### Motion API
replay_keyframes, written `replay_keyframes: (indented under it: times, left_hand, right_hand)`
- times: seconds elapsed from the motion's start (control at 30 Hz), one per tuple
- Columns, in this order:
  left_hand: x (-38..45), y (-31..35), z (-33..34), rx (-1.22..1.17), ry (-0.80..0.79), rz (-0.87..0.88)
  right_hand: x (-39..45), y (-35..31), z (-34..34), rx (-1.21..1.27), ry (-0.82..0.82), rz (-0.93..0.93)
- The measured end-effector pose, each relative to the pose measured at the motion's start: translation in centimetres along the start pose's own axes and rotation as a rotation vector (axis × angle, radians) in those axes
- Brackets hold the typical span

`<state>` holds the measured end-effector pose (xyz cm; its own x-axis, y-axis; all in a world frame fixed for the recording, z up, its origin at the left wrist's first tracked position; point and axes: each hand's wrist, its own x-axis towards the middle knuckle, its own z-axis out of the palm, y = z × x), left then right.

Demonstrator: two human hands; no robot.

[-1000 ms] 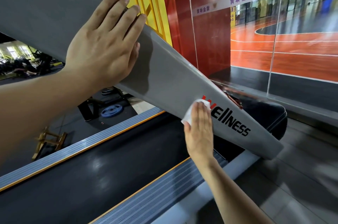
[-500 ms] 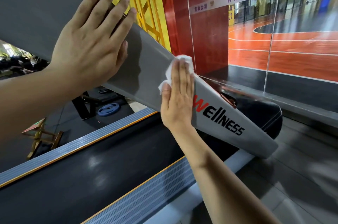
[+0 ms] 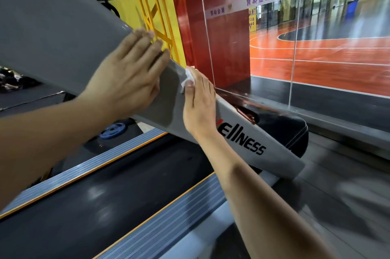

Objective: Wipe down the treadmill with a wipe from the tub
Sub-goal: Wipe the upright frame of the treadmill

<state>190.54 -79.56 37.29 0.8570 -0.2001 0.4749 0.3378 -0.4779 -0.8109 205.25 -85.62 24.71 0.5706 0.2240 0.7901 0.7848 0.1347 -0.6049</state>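
Glass panels (image 3: 316, 51) behind the treadmill look onto an orange sports court (image 3: 329, 64), with a red column (image 3: 219, 26) and a yellow lattice frame (image 3: 154, 11) beside them. I use the treadmill's slanted grey upright (image 3: 63, 32) as my landmark; it runs from upper left down to its foot at lower right and carries black lettering (image 3: 242, 142) near the low end. My left hand (image 3: 126, 77) lies flat on the upright's face, fingers straight and slightly spread, holding nothing. Just below it along the upright, my right hand (image 3: 199, 106) presses a white wipe (image 3: 187, 78) against the same face with straight fingers; the wipe peeks out at the fingertips, close to the left hand's edge. Beneath the upright lies the black running belt (image 3: 109, 203), edged by ribbed grey side rails (image 3: 168, 222) with orange strips. A blue weight plate (image 3: 113, 130) lies on the floor beyond the belt.
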Motion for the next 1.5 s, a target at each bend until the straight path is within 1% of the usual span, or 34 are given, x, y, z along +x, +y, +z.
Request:
replay_keyframes:
  times: [0.07,0.17,0.27,0.33,0.4,0.47,0.5,0.53,0.57,0.6,0.63,0.7,0.77,0.8,0.83,0.87,0.93,0.97,1.0,1.03,1.07,1.17,1.2,1.23,1.27,1.3,1.37,1.4,1.43,1.47,1.5]
  left_hand:
    - [0.7,2.2,1.0,-0.01,-0.009,0.052]
    - [1.2,4.9,2.3,-0.021,0.004,0.108]
    - [1.1,6.3,3.4,0.037,0.01,0.101]
    - [1.0,6.6,3.5,0.02,0.002,0.085]
    - [1.1,6.7,3.4,-0.017,-0.007,0.076]
    - [1.0,6.6,3.4,-0.02,-0.012,0.076]
    - [1.0,6.6,3.4,-0.02,-0.01,0.08]
    - [0.9,6.5,3.4,-0.022,-0.009,0.082]
    - [0.9,6.5,3.4,-0.021,-0.011,0.08]
    - [0.9,6.5,3.4,-0.017,-0.016,0.076]
    - [1.0,6.5,3.4,-0.02,-0.022,0.072]
    - [1.0,6.6,3.4,-0.044,-0.022,0.067]
    - [1.0,6.8,3.5,-0.042,0.006,0.063]
    - [1.0,6.8,3.6,-0.041,0.019,0.06]
    - [0.9,6.7,3.6,-0.046,0.025,0.057]
    - [0.9,6.7,3.6,-0.054,0.024,0.054]
    - [1.0,6.7,3.6,-0.063,0.023,0.058]
    - [1.0,6.6,3.6,-0.066,0.02,0.061]
    - [1.0,6.6,3.6,-0.063,0.019,0.062]
    - [1.0,6.6,3.6,-0.052,0.021,0.061]
    - [1.0,6.6,3.6,-0.04,0.024,0.059]
    - [0.9,6.8,3.7,-0.047,0.03,0.051]
    - [1.0,6.9,3.7,-0.049,0.034,0.049]
    - [1.1,6.8,3.7,-0.051,0.038,0.047]
    - [1.0,6.8,3.7,-0.056,0.039,0.043]
    - [0.9,6.8,3.7,-0.057,0.039,0.039]
    - [0.9,6.8,3.7,-0.047,0.046,0.042]
    - [1.0,6.8,3.7,-0.047,0.044,0.046]
    - [1.0,6.8,3.6,-0.053,0.04,0.048]
    - [1.0,6.8,3.6,-0.059,0.04,0.045]
    - [1.0,6.9,3.6,-0.058,0.046,0.039]
  right_hand:
    - [-0.8,2.8,-0.7,-0.007,0.035,0.062]
    - [-3.2,8.5,-2.2,-0.024,0.124,0.248]
    - [-4.8,10.8,-2.6,0.009,0.099,0.28]
    - [-5.0,9.7,-2.0,0.014,0.13,0.246]
    - [-6.0,6.8,-0.5,-0.007,0.145,0.112]
    - [-8.2,4.2,1.4,-0.031,0.074,-0.069]
    - [-9.3,3.6,2.2,-0.062,0.029,-0.128]
    - [-10.1,4.1,2.7,-0.099,0.008,-0.154]
    - [-10.8,5.2,2.9,-0.128,0.013,-0.14]
    - [-11.4,6.7,2.8,-0.139,0.043,-0.076]
    - [-11.9,8.4,2.5,-0.137,0.089,0.03]
    - [-12.8,11.6,1.6,-0.073,0.201,0.292]
    - [-12.8,12.3,1.4,0.017,0.29,0.486]
    - [-12.2,11.4,1.6,0.031,0.312,0.514]
    - [-11.3,9.9,1.8,0.028,0.306,0.464]
    - [-10.5,8.3,2.1,0.013,0.269,0.335]
    - [-9.5,5.5,2.7,-0.051,0.128,0.046]
    - [-9.1,5.2,2.5,-0.083,0.084,-0.036]
    - [-9.0,5.8,2.3,-0.11,0.074,-0.067]
    - [-9.3,7.0,2.1,-0.124,0.088,-0.034]
    - [-9.7,8.6,1.9,-0.125,0.126,0.061]
    - [-10.9,12.6,1.1,-0.045,0.284,0.43]
    - [-10.8,12.8,1.1,-0.011,0.317,0.504]
    - [-10.3,12.1,1.1,0.005,0.333,0.535]
    - [-9.7,10.8,1.2,-0.003,0.33,0.507]
    - [-9.2,9.0,1.3,-0.024,0.305,0.402]
    - [-8.6,5.5,1.9,-0.087,0.168,0.069]
    - [-8.3,4.6,2.1,-0.114,0.102,-0.042]
    - [-8.2,4.5,2.1,-0.141,0.069,-0.105]
    - [-8.3,5.3,2.0,-0.167,0.073,-0.114]
    - [-8.8,6.8,1.9,-0.184,0.097,-0.061]
